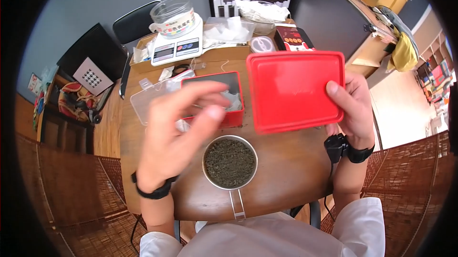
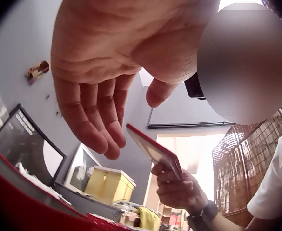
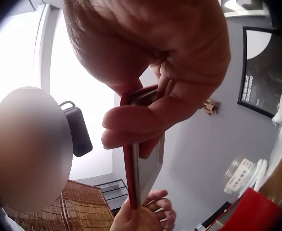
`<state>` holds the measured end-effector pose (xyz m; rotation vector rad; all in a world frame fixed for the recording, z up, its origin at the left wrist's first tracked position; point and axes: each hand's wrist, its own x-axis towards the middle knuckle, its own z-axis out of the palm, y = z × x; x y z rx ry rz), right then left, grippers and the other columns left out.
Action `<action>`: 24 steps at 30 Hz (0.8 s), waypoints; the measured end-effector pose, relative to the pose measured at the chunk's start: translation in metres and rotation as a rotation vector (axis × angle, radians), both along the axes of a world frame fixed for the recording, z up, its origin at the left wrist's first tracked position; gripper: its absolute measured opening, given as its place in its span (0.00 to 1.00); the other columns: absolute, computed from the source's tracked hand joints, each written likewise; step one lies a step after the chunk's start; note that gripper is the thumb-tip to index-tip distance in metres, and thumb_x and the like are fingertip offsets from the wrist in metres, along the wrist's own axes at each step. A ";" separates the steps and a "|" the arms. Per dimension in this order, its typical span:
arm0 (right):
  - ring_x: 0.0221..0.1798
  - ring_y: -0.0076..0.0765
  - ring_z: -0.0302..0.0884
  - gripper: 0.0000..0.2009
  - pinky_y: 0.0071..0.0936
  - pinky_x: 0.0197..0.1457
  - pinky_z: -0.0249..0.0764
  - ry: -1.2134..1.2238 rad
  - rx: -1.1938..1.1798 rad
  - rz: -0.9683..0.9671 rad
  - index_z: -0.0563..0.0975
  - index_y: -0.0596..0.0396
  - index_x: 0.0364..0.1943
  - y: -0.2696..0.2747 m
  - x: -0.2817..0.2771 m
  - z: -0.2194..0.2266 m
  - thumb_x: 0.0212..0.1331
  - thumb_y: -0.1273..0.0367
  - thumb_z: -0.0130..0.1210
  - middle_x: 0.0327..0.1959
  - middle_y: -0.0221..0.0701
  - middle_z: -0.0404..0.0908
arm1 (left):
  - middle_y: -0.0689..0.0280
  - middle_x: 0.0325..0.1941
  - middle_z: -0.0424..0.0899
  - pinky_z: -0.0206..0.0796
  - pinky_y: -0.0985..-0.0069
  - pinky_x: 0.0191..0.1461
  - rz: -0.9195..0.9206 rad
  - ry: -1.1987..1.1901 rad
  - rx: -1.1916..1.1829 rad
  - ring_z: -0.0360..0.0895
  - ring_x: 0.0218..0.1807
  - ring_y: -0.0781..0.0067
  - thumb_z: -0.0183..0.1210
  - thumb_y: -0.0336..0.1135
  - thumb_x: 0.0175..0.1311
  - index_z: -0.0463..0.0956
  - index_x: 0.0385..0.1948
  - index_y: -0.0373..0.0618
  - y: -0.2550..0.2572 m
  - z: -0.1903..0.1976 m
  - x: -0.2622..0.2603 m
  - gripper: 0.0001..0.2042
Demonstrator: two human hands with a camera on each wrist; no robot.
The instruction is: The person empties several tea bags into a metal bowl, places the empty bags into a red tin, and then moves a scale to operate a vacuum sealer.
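The right hand (image 1: 353, 109) grips a flat red lid (image 1: 296, 90) by its right edge, thumb on top, and holds it up over the table. In the right wrist view the fingers of the right hand (image 3: 155, 110) pinch the lid (image 3: 134, 168) edge-on. The left hand (image 1: 179, 128) hangs over the near left part of a red box (image 1: 234, 119), fingers slightly bent and holding nothing. Inside the box lies pale, crumpled material (image 1: 233, 100), partly hidden by that hand. A round metal pan (image 1: 238, 211) full of dark, grainy material (image 1: 230, 161) stands in front.
A clear plastic lid (image 1: 143, 102) lies left of the box. Behind stand a white scale (image 1: 177, 52) with a clear jar (image 1: 171, 16), a cardboard tray (image 1: 219, 56) with white wrapping, a round white container (image 1: 262, 44) and a dark box (image 1: 292, 37).
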<state>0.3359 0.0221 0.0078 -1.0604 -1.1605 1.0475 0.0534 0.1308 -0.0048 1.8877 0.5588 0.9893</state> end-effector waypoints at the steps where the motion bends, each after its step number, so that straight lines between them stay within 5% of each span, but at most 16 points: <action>1: 0.13 0.24 0.76 0.14 0.16 0.13 0.68 0.015 -0.003 0.042 0.79 0.67 0.46 0.002 -0.004 -0.004 0.70 0.66 0.56 0.25 0.36 0.85 | 0.62 0.34 0.87 0.74 0.79 0.36 -0.038 0.031 -0.021 0.83 0.34 0.77 0.61 0.30 0.67 0.80 0.47 0.34 -0.002 -0.002 0.006 0.12; 5: 0.15 0.24 0.78 0.12 0.16 0.14 0.69 -0.025 -0.069 0.037 0.79 0.68 0.47 0.004 -0.017 -0.003 0.69 0.69 0.56 0.25 0.36 0.85 | 0.63 0.19 0.81 0.68 0.79 0.28 -0.085 0.230 -0.183 0.78 0.22 0.80 0.61 0.31 0.68 0.77 0.27 0.33 -0.010 -0.002 0.015 0.10; 12: 0.19 0.19 0.78 0.05 0.14 0.19 0.69 -0.125 0.037 -0.051 0.78 0.65 0.39 0.005 -0.014 -0.001 0.64 0.76 0.60 0.28 0.34 0.85 | 0.63 0.18 0.80 0.65 0.78 0.25 -0.014 0.147 -0.184 0.75 0.19 0.80 0.61 0.28 0.66 0.78 0.27 0.33 -0.006 0.004 0.009 0.08; 14: 0.20 0.16 0.77 0.05 0.13 0.20 0.68 -0.214 0.037 -0.113 0.77 0.64 0.38 0.003 -0.012 -0.004 0.63 0.77 0.61 0.29 0.34 0.86 | 0.63 0.18 0.81 0.66 0.78 0.25 0.069 0.160 0.027 0.75 0.18 0.78 0.62 0.27 0.64 0.78 0.27 0.34 -0.005 0.002 0.010 0.07; 21: 0.25 0.11 0.74 0.14 0.10 0.25 0.66 -0.227 0.171 -0.227 0.78 0.66 0.50 0.004 -0.018 -0.006 0.60 0.79 0.63 0.35 0.33 0.86 | 0.60 0.17 0.79 0.64 0.75 0.24 0.055 0.209 0.070 0.74 0.18 0.73 0.62 0.28 0.64 0.76 0.26 0.34 -0.002 -0.004 0.013 0.08; 24: 0.37 0.22 0.82 0.22 0.17 0.36 0.76 -0.197 0.170 -0.287 0.77 0.63 0.55 0.006 -0.019 -0.003 0.54 0.78 0.67 0.47 0.39 0.84 | 0.59 0.16 0.76 0.62 0.72 0.23 0.082 0.271 0.056 0.72 0.16 0.70 0.61 0.29 0.65 0.74 0.25 0.34 -0.002 -0.005 0.013 0.10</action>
